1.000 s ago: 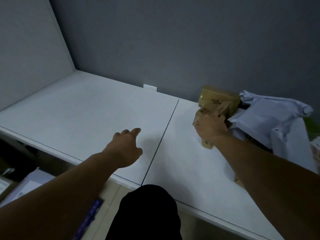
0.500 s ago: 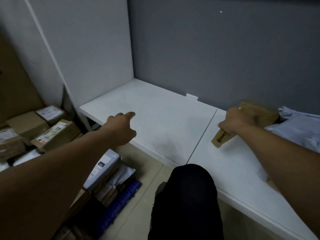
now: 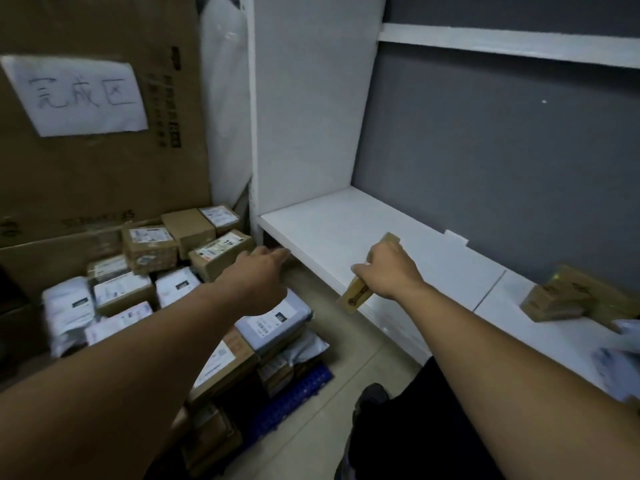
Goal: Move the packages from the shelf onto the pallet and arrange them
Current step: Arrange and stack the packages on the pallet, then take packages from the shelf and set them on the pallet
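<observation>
My right hand (image 3: 389, 271) grips a small flat brown package (image 3: 355, 296) in the air above the front edge of the white shelf (image 3: 346, 223). My left hand (image 3: 258, 271) reaches out with straight fingers and holds nothing, hovering over the stacked packages. A blue pallet (image 3: 294, 396) on the floor at lower left carries several cardboard boxes (image 3: 149, 249) and grey mailer bags (image 3: 273, 322). Two brown packages (image 3: 561, 297) lie on the shelf at the right, next to a pale mailer bag (image 3: 620, 355) at the frame edge.
A large cardboard sheet (image 3: 104, 174) with a handwritten paper sign (image 3: 76, 95) stands behind the pallet. The shelf's white side panel (image 3: 304, 116) rises between pallet and shelf. An upper shelf board (image 3: 502, 43) runs above. My dark-clothed knee (image 3: 408, 427) is below.
My view has swung left from the shelf to the pallet. My right hand has carried the small brown package left along the shelf to its front edge. My left hand now hovers over the pallet's packages.
</observation>
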